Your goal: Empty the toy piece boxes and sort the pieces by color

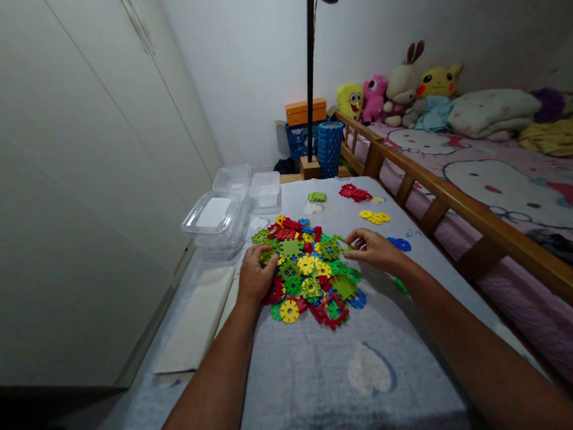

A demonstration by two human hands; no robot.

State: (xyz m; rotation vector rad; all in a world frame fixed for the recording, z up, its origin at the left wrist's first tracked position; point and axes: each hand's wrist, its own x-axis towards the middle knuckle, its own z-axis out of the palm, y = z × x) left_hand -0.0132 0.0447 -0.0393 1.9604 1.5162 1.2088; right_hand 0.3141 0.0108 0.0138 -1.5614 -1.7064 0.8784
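Observation:
A heap of flat plastic interlocking pieces [307, 270] in red, green, yellow and blue lies on a pale grey-blue blanket [330, 372]. My left hand [254, 275] rests on the heap's left edge, fingers curled onto a green piece. My right hand [373, 247] is at the heap's right edge, thumb and fingers pinched on a thin green piece. Beyond the heap lie small sorted groups: green pieces [317, 197], red pieces [355, 193], yellow pieces [375, 217] and blue pieces [399, 243].
Clear plastic containers [216, 218] stand at the blanket's far left, by a white wardrobe [71, 167]. A wooden bed rail [471, 209] runs along the right, with plush toys [396, 91] on the bed. A black pole [310, 65] rises behind the blanket.

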